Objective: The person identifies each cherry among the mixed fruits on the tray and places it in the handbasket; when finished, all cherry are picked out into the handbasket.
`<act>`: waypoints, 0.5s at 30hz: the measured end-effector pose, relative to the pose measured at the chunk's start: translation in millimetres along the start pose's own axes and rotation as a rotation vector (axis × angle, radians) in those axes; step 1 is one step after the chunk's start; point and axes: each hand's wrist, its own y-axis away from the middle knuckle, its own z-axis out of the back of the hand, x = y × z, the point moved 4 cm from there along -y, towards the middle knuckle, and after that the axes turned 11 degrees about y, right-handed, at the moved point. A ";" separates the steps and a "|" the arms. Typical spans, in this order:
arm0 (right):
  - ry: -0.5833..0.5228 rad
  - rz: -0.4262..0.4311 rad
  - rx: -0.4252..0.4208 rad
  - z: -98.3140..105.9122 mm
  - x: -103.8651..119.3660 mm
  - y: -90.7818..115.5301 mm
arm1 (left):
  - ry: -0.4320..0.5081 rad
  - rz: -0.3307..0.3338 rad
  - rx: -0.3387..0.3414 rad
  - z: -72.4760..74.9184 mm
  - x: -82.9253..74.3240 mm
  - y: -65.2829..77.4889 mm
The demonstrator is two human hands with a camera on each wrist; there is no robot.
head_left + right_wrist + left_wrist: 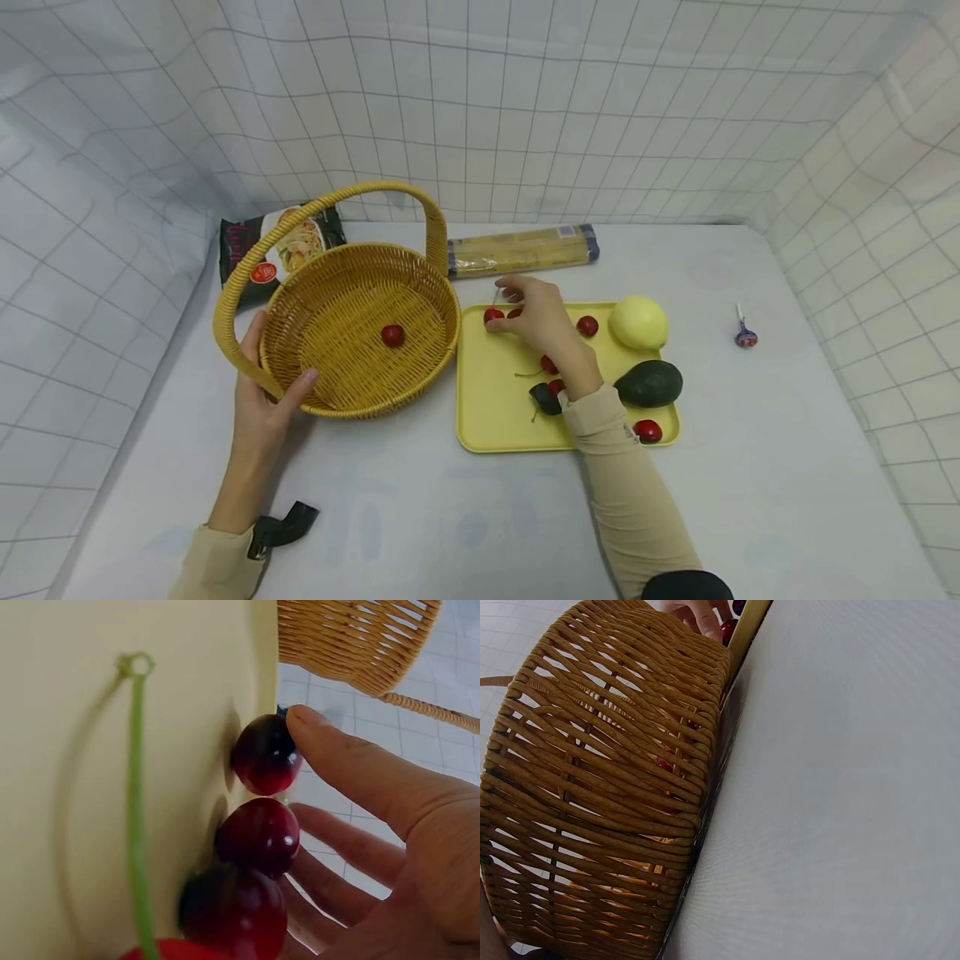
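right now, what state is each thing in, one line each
basket: handle up, one cherry inside
left grip: holding basket
tray: bearing fruit
cherries on tray: some stemmed
right grip: at cherries, pinch unclear
yellow fruit: on tray
green fruit: at tray edge
lollipop: lying flat
black packet: seal unclear
long packet: seal unclear

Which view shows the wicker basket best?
Head: it takes in the wicker basket from above, with handle and inside, where one red fruit lies. Left wrist gets mostly its woven outside, close up and cropped; right wrist, only part of it, upper right.
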 end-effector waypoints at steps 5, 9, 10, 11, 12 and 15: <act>0.005 0.032 0.005 -3.2 3.4 -3.2 | -0.013 -0.008 -0.005 1.4 -1.8 -1.4; 0.006 0.033 -0.023 -5.9 3.6 -3.0 | 0.002 -0.011 -0.007 1.3 -1.7 -0.8; 0.007 0.028 -0.034 -6.5 3.3 -2.6 | 0.000 -0.013 -0.004 1.1 -1.5 -0.4; 0.008 0.023 -0.045 -7.1 2.7 -2.3 | 0.000 -0.015 -0.003 1.0 -1.4 0.0; 0.011 0.021 -0.056 -7.8 2.1 -2.1 | -0.007 -0.019 0.000 0.9 -1.4 0.2; 0.013 0.030 -0.084 -8.7 2.7 -2.4 | -0.028 -0.029 0.001 1.4 -1.7 0.4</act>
